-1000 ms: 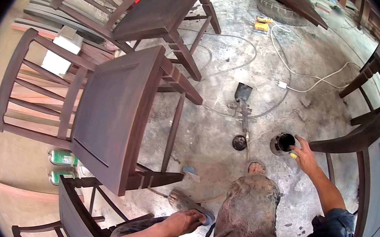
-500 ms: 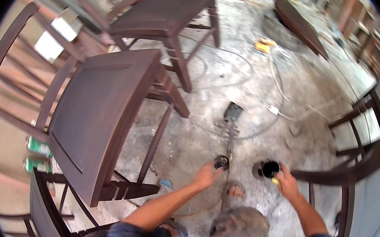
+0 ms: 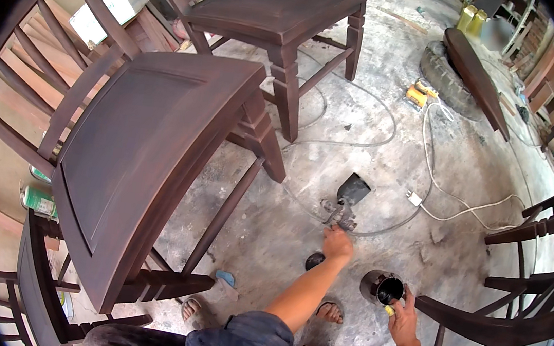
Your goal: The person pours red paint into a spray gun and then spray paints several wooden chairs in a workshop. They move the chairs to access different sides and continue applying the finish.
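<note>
My left hand [image 3: 338, 243] reaches forward to the floor, its fingers closed at the near end of a grimy spray gun [image 3: 339, 214]. The gun has a black cup [image 3: 354, 189] at its far side and lies low among the hose loops. Just left of my wrist, a small round black lid [image 3: 314, 261] sits on the floor. My right hand [image 3: 404, 319] grips a dark-stained metal can [image 3: 373, 286] at its near right side. Its opening looks black inside, and a bit of yellow shows by my fingers. My palm hides part of the can.
A dark brown chair [image 3: 158, 132] stands close on my left, another chair [image 3: 278, 9] behind it. More chairs [image 3: 498, 328] crowd the right. A grey hose [image 3: 395, 128], a white cord with plug [image 3: 415, 198], a yellow power tool [image 3: 420, 94] and a tyre [image 3: 439, 72] lie ahead.
My left hand has let go of the round black lid, now on the floor, and moved forward to the spray gun. My right hand stays at the can. The view has shifted.
</note>
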The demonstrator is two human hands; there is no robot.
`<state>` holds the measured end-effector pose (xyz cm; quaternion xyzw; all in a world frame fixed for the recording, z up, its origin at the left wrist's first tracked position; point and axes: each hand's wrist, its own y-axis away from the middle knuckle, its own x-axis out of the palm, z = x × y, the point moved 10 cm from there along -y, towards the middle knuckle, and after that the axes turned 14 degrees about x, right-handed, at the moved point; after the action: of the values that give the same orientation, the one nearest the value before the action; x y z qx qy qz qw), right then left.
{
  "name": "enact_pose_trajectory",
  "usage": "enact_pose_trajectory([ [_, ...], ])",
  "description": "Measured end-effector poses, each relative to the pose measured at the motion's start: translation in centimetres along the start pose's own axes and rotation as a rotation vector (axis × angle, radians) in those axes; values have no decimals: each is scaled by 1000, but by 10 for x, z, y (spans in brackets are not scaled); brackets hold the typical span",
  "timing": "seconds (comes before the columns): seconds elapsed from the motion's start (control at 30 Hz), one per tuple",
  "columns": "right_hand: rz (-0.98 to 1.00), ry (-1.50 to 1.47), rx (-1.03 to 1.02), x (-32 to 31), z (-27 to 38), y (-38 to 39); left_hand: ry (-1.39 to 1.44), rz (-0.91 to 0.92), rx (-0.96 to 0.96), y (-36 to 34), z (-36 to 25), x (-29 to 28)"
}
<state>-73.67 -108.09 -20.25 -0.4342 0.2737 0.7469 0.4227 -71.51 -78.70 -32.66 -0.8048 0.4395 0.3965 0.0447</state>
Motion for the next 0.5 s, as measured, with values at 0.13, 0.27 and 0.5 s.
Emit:
enact_pose_trajectory([
  [0.13,67,18,-17,1,14,-5,128,53,-15,-13,33,-4],
  [0.27,131,54,17,9,7,-6,349,8,88,15,28,-34],
  [0.5,117,79,-44,-25,30,-1,391,-20,219,97,-8,-127],
])
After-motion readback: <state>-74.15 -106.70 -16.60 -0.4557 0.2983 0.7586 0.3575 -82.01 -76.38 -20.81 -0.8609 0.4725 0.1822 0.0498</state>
